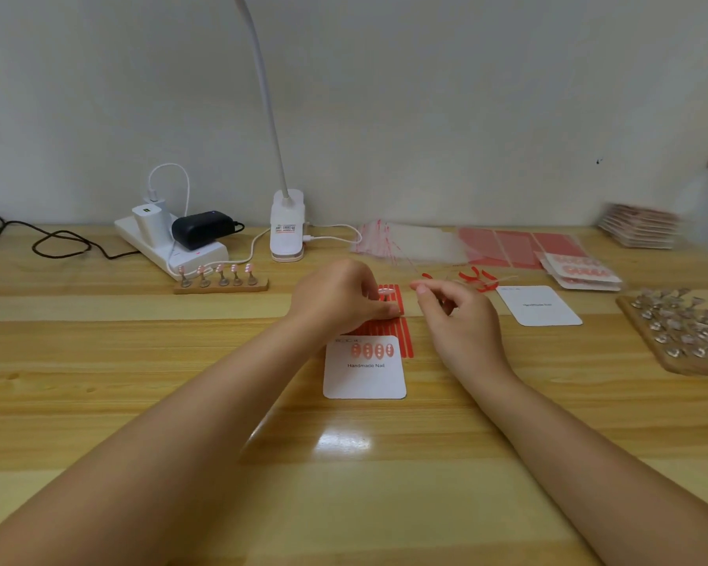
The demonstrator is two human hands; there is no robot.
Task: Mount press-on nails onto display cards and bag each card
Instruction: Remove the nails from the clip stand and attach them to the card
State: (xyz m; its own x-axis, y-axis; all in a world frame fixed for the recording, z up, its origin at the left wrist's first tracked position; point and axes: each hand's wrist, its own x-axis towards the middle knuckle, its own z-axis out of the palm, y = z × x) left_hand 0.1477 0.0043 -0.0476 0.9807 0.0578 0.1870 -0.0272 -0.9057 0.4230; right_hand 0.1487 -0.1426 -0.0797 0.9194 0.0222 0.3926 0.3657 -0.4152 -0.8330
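I see the left hand [338, 294] with fingers [385, 310] curled, pinching a nail [384, 292] over the red tape sheet [389, 326]. The right hand [458, 316] sits just beside it, fingers loosely curled; whether they pinch anything I cannot tell. Just below the left fingers lies the card [364, 375], four nails already mounted. My worry: the tape could cling to a fingertip, or the nail land crooked in the last slot. The bags [401, 243] beyond the right fingers look unfilled; the rack [221, 284], well left of the fingers, holds five nails.
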